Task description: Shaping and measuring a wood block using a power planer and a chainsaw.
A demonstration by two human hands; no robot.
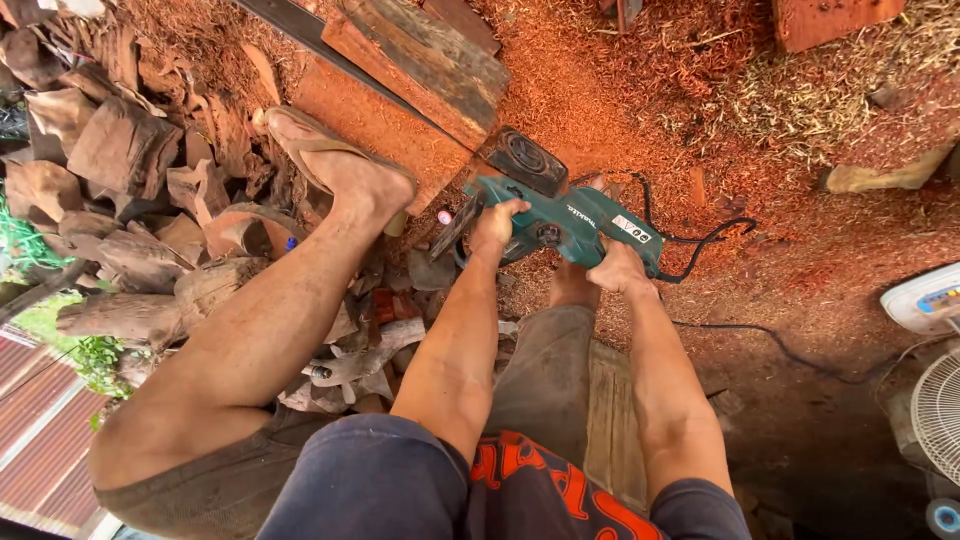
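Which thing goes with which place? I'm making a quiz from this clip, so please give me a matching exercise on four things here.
Things:
1. left hand
2. right hand
3. left foot
4. fan

Places or states:
A. at the right edge of the view
B. propped on the slanted plank
C. gripping the rear handle of the green electric saw
D. gripping the saw's front handle

Pairs: 1-D, 2-C, 3-B, 4-A
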